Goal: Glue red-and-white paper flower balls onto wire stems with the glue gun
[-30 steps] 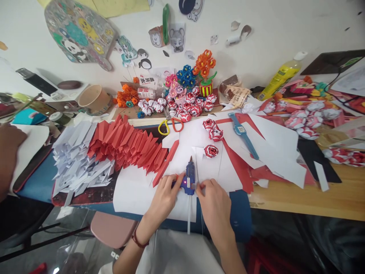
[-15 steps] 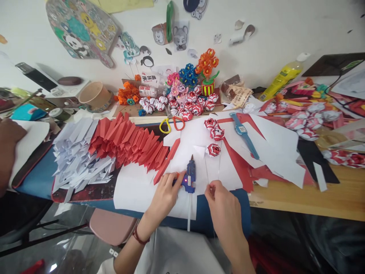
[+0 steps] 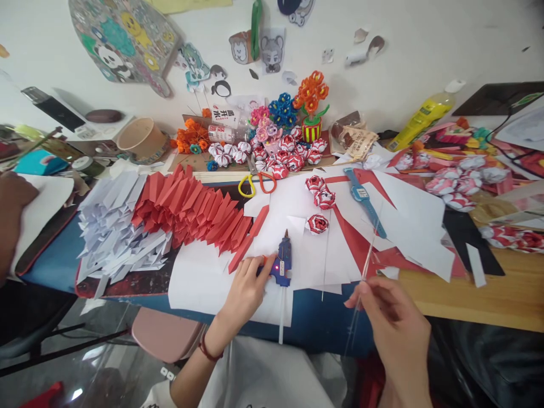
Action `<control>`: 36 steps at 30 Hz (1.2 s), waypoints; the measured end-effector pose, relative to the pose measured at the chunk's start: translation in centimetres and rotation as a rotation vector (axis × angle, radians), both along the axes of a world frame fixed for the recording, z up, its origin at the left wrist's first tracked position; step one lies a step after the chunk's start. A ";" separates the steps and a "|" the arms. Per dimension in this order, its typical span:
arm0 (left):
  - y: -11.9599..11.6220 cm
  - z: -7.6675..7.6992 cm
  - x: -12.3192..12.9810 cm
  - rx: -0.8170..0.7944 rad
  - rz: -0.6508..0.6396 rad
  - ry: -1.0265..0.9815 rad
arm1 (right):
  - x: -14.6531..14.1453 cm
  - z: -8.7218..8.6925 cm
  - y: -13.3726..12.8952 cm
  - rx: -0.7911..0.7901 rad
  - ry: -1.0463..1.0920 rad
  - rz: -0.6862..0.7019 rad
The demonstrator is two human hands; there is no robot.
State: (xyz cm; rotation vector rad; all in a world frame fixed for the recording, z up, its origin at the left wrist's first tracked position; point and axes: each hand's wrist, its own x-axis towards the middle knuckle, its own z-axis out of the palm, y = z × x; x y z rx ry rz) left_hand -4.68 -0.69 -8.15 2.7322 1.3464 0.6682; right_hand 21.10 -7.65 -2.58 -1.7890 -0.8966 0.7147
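My left hand rests on the white paper with its fingers around the handle of a blue glue gun, whose red light is lit and whose nozzle points away from me. A clear glue stick sticks out of its rear. My right hand is raised at the table's front edge, pinching a thin wire that is blurred by motion. Between the hands and farther back lie red-and-white paper flowers; another thin wire lies below the nearest one.
Red folded strips and white strips are heaped at left. Scissors lie behind the white paper. A blue watch is on papers at right. Another person's hand rests at the far left.
My right hand has moved right and lifted a wire away from beside the nearest flower. My left hand and the glue gun have stayed in place.
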 end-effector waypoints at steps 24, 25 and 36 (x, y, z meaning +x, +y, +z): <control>-0.2 -0.2 0.0 -0.046 0.008 -0.053 | -5.1 -2.5 5.4 -0.093 -0.594 0.197; -0.1 -0.2 0.0 -0.031 0.008 -0.061 | -5.5 -2.4 5.7 -0.121 -0.571 0.241; -0.5 0.0 -1.1 0.091 -0.021 -0.113 | -6.6 -2.0 8.3 -0.261 -0.363 0.314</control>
